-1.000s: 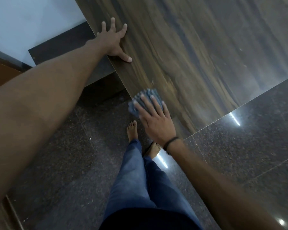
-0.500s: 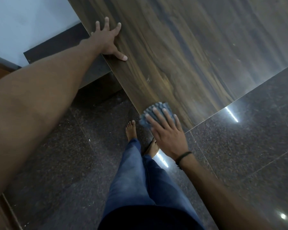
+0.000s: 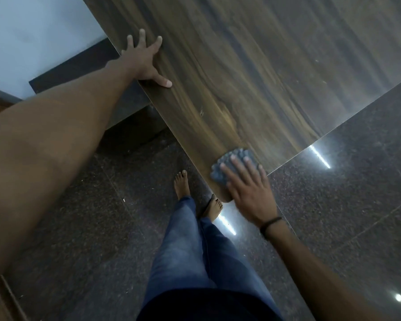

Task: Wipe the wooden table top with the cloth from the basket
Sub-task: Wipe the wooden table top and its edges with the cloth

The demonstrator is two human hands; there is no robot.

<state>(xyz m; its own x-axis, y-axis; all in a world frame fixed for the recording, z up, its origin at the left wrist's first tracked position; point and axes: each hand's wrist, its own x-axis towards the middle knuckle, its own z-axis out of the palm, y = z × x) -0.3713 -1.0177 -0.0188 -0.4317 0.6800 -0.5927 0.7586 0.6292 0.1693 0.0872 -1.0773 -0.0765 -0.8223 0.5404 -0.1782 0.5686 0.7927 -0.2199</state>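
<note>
One cloth, grey-blue and nubbed, is seen just below the centre of the frame, lying on the near rounded corner of the single wooden table top, close to both edges. It is pressed flat by the right hand, whose fingers are straight and spread over it; nothing is curled round or pinched. The left hand is laid flat at the upper left of the frame, fingers splayed on the table's long edge with the thumb stretched along the surface, and nothing is held by it. The cloth is judged to be light, soft and limp, so it can be expected to bunch or fold if pushed from one side only; it is best taken under the whole palm and fingers so that pressure is spread across it. The table top looks stiff, smooth and glossy, so little drag is expected, and at the corner the cloth could easily be slid off over the edge. Two bare feet and two jeans-clad legs are counted at the lower centre on the dark speckled floor, and one dark band is worn at the right wrist. No basket is in view.
</note>
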